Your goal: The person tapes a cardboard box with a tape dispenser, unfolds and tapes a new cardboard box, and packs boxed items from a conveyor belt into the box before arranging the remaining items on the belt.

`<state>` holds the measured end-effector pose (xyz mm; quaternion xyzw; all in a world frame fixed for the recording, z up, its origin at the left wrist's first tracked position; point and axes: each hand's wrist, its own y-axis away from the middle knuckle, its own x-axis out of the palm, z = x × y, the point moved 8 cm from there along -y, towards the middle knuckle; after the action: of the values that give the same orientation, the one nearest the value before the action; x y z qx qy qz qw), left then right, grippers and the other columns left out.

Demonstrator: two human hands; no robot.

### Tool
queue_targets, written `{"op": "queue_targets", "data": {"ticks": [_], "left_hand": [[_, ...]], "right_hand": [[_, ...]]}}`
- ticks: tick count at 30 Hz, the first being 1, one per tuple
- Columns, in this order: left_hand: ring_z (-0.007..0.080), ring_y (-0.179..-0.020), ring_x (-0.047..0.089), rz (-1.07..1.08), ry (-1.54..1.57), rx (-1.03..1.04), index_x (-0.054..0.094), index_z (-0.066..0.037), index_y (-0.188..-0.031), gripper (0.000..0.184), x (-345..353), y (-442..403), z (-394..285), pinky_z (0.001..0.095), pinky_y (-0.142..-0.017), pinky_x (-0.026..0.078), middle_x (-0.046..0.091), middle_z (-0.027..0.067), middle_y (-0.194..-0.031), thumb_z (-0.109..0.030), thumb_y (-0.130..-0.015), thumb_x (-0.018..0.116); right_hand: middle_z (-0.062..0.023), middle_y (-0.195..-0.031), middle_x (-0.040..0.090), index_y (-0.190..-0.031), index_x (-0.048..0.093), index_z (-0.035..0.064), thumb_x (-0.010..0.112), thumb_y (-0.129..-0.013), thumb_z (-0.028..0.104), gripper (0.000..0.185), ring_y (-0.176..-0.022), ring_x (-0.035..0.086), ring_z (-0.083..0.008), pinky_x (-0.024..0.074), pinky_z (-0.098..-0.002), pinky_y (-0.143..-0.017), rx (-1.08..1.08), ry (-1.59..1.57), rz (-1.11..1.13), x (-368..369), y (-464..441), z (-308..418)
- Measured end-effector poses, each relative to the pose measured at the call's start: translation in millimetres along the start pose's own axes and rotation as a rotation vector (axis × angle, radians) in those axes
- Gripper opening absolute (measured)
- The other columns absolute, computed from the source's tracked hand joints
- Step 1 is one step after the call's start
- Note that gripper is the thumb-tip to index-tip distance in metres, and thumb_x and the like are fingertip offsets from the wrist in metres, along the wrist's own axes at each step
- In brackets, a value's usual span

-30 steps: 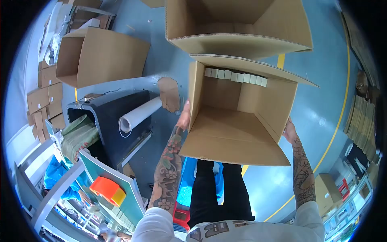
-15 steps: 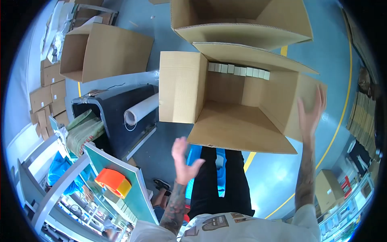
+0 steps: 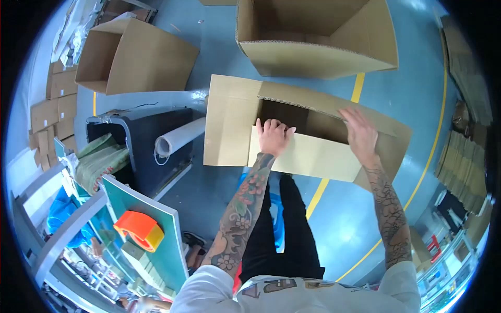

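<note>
Before me sits a cardboard box [image 3: 233, 120] with its two long flaps folded partway inward and its end flaps spread outward. My left hand [image 3: 275, 139] has its fingers curled over the upper edge of the near flap [image 3: 308, 155]. My right hand [image 3: 361, 136] lies with fingers outstretched at the right end of the far flap [image 3: 313, 104], also close to the near flap's edge. A dark gap into the box shows between the flaps. What lies inside is hidden.
A larger open box [image 3: 318, 55] stands beyond, and another open box [image 3: 148, 57] is at upper left. Left of me are a black bin [image 3: 156, 130], a white roll [image 3: 180, 138] and a green tabletop [image 3: 122, 201] bearing an orange tape dispenser [image 3: 140, 229].
The near and far flaps have swung inward, covering the row of small white boxes. Both hands have come from beside the box onto its flaps.
</note>
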<state>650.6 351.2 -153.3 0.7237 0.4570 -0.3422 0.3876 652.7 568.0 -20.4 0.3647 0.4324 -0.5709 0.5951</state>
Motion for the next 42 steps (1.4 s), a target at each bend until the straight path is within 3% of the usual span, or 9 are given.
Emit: {"op": "queue_targets", "data": {"ticks": [7, 14, 18, 21, 23, 29, 33, 36, 42], "left_hand": [[0.0281, -0.110, 0.044, -0.372, -0.040, 0.090, 0.067, -0.010, -0.078, 0.037, -11, -4, -7, 0.0540, -0.103, 0.019, 0.056, 0.0081, -0.108, -0.044, -0.084, 0.053], [0.0341, -0.114, 0.040, -0.279, 0.138, 0.036, 0.064, -0.005, -0.094, 0.033, -73, 56, -37, 0.0524, -0.101, 0.023, 0.051, 0.0145, -0.114, -0.031, -0.074, 0.067], [0.0309, -0.114, 0.037, -0.759, 0.358, -0.433, 0.044, -0.006, -0.122, 0.060, -122, 187, -11, 0.0452, -0.102, 0.023, 0.043, 0.0146, -0.119, -0.016, -0.070, 0.074], [0.0235, -0.109, 0.042, -0.727, 0.372, -0.849, 0.034, -0.005, -0.127, 0.066, -95, 241, 13, 0.0374, -0.096, 0.032, 0.046, 0.0098, -0.112, -0.012, -0.073, 0.071], [0.0160, -0.093, 0.050, -0.261, 1.685, -1.054, 0.041, -0.005, -0.118, 0.048, -11, 225, 3, 0.0289, -0.083, 0.041, 0.050, 0.0073, -0.103, -0.006, -0.076, 0.064], [0.0111, -0.074, 0.052, -0.313, 1.706, -1.096, 0.051, -0.006, -0.101, 0.028, -2, 225, 2, 0.0259, -0.069, 0.044, 0.053, 0.0021, -0.086, 0.002, -0.075, 0.055], [0.0124, -0.070, 0.052, -0.450, 1.999, -1.281, 0.054, -0.005, -0.091, 0.020, 6, 245, -4, 0.0276, -0.064, 0.045, 0.054, 0.0006, -0.079, 0.004, -0.072, 0.051], [0.0139, -0.073, 0.054, -0.420, 2.087, -1.226, 0.053, -0.005, -0.090, 0.023, 44, 286, 21, 0.0301, -0.063, 0.046, 0.054, 0.0017, -0.079, 0.006, -0.071, 0.048], [0.0176, -0.076, 0.055, -0.171, 1.539, -1.650, 0.051, -0.009, -0.094, 0.024, 128, 343, 72, 0.0337, -0.060, 0.048, 0.055, 0.0045, -0.084, 0.004, -0.073, 0.050]], "right_hand": [[-0.0096, -0.120, 0.056, -0.113, 0.058, 0.0125, 0.052, -0.079, 0.006, 0.035, -0.108, 0.053, -0.0314, 0.0445, -0.0419, -0.085, -0.083, 0.228, 0.025, 70, 40, 12], [-0.0099, -0.120, 0.055, -0.115, 0.058, 0.0125, 0.056, -0.077, 0.008, 0.038, -0.105, 0.053, -0.0308, 0.0455, -0.0396, -0.085, -0.109, 0.076, 0.110, 43, 3, 1], [-0.0125, -0.096, 0.064, -0.102, 0.064, 0.0088, 0.061, -0.081, 0.029, 0.029, -0.089, 0.059, -0.0327, 0.0474, -0.0359, -0.079, 0.101, -0.185, 0.380, 20, -62, -37], [-0.0121, -0.086, 0.065, -0.100, 0.065, 0.0040, 0.061, -0.080, 0.040, 0.042, -0.082, 0.062, -0.0247, 0.0465, -0.0330, -0.074, 0.248, -0.185, 0.760, 25, -107, -58], [-0.0086, -0.080, 0.062, -0.095, 0.063, 0.0007, 0.061, -0.080, 0.039, 0.041, -0.076, 0.057, -0.0189, 0.0452, -0.0321, -0.070, 0.252, -0.164, 0.735, 37, -120, -77], [-0.0041, -0.081, 0.060, -0.094, 0.061, -0.0026, 0.062, -0.081, 0.036, 0.040, -0.076, 0.053, -0.0124, 0.0436, -0.0315, -0.066, 0.317, -0.253, 0.807, 71, -169, -105], [-0.0143, -0.101, 0.062, -0.105, 0.060, -0.0010, 0.061, -0.081, 0.043, 0.050, -0.098, 0.055, -0.0253, 0.0429, -0.0349, -0.084, 0.496, -0.159, 0.927, 102, -174, -140], [-0.0177, -0.106, 0.059, -0.111, 0.058, 0.0053, 0.065, -0.077, 0.042, 0.051, -0.101, 0.055, -0.0291, 0.0422, -0.0342, -0.086, -0.082, 0.157, 0.123, 107, -191, -120], [-0.0203, -0.121, 0.050, -0.126, 0.049, 0.0130, 0.063, -0.079, 0.033, 0.053, -0.113, 0.046, -0.0355, 0.0391, -0.0405, -0.093, -0.183, 0.166, 0.065, 166, -146, -85]]}}
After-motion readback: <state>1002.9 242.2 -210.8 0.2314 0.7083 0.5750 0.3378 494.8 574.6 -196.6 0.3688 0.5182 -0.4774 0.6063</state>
